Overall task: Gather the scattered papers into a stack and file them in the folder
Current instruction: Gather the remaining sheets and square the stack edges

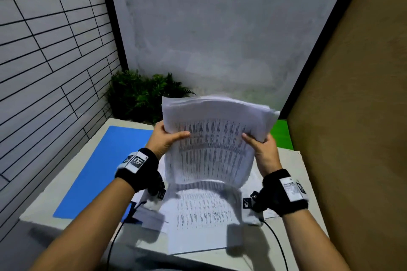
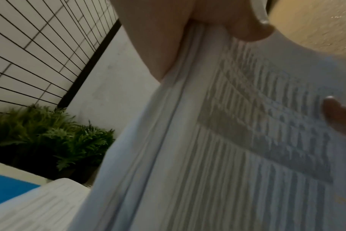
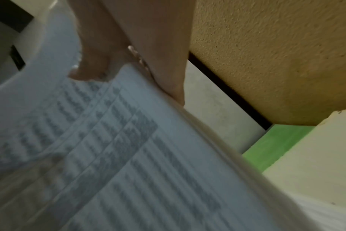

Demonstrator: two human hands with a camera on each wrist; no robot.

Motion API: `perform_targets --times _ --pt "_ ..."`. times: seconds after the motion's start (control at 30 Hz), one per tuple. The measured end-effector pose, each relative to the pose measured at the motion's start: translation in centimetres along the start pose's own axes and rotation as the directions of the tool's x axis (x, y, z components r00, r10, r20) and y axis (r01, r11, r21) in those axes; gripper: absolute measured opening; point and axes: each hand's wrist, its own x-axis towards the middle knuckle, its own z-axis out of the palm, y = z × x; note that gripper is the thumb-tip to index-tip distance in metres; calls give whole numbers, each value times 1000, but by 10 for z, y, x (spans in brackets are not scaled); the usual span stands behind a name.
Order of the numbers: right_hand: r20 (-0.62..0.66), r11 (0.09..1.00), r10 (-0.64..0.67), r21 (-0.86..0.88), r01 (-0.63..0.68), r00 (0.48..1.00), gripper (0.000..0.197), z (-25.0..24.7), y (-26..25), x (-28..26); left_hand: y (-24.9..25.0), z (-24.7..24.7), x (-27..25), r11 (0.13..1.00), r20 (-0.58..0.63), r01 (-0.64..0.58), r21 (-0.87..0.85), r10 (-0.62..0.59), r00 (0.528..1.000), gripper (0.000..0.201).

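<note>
White printed sheets fill our grip: our left hand point(image 1: 164, 138) and right hand point(image 1: 263, 146) each clasp a side of the paper stack point(image 1: 217, 138), held upright above the table point(image 1: 72, 179). More papers point(image 1: 202, 222) lie beneath; a blue folder point(image 1: 103, 171) rests left.

White paper stack point(image 1: 211, 138) printed with grey text columns, blue folder point(image 1: 105, 167), green fern point(image 1: 141, 94), white black-lined wall tiles point(image 1: 44, 50).
</note>
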Motion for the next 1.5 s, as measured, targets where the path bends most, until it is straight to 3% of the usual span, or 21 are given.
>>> perform_targets --times 0.07,0.13,0.23,0.37,0.57,0.73,0.8,0.87,0.93,1.0,1.03,1.07,1.1,1.13,1.17,1.2,1.27,1.37,1.4,1.47,1.5 --pt "39 1000 6 -4 -6 999 71 -4 0 0 4 -5 -6 1000 64 -7 4 7 998 74" --pt "77 999 35 20 -36 996 77 -3 2 -1 -2 -4 -11 999 122 38 7 -39 992 82" --pt "135 998 56 17 -59 989 66 8 4 -5 -12 7 -16 992 145 124 -24 -120 982 86" --pt "-25 997 -13 69 15 1000 73 9 -5 -1 -2 7 -8 996 60 74 -57 -70 996 84" --pt "16 1000 10 -7 -9 1000 38 4 0 1 -1 3 1 998 142 53 -25 -49 989 84" --pt "-61 994 -108 -7 108 992 23 15 -20 12 14 -2 25 998 60 0 -68 4 998 75" --pt "-10 989 -141 -34 141 990 40 18 -24 16 12 -7 32 997 103 21 -72 -13 995 76" --pt "26 965 -135 -221 138 990 68 20 -22 19 -2 -10 32 995 161 94 11 -95 982 78" --pt "-125 893 -242 -417 171 962 84 25 -26 22 -13 -10 31 984 213 144 109 -165 963 65" --pt "-235 767 -462 -590 252 855 86 39 -36 22 -19 -10 34 976 234 159 151 -191 953 51" --pt "-202 667 -552 -689 284 809 85 52 -41 19 -18 -9 34 976 246 157 152 -191 950 48" --pt "-100 548 -581 -782 297 808 87 68 -44 16 -16 -9 37 979 272 146 142 -181 945 49" --pt "76 398 -517 -860 318 853 89 87 -48 13 -16 -8 41 979 291 152 137 -186 938 53" --pt "280 231 -353 -898 373 893 90 107 -50 10 -18 -9 46 981 309 142 134 -178 934 60" --pt "445 85 -145 -884 459 884 89 123 -48 7 -19 -8 50 979 318 140 149 -181 931 63" --pt "540 10 -6 -841 540 841 85 137 -47 6 -22 -8 54 978 315 120 172 -170 934 57" --pt "579 5 15 -815 579 815 79 154 -45 9 -20 -7 59 963 289 70 261 -147 946 35" --pt "620 -29 78 -782 623 781 81 162 -45 15 -24 -6 63 936 301 -9 353 -104 948 26" --pt "615 3 64 -788 616 786 81 160 -45 17 -24 -6 64 944 299 13 331 -118 947 26" --pt "529 89 -89 -840 536 844 83 151 -48 27 -28 -8 68 970 336 61 235 -140 931 23" --pt "492 77 -77 -864 497 867 84 143 -50 34 -28 -8 68 976 355 78 205 -148 923 27"
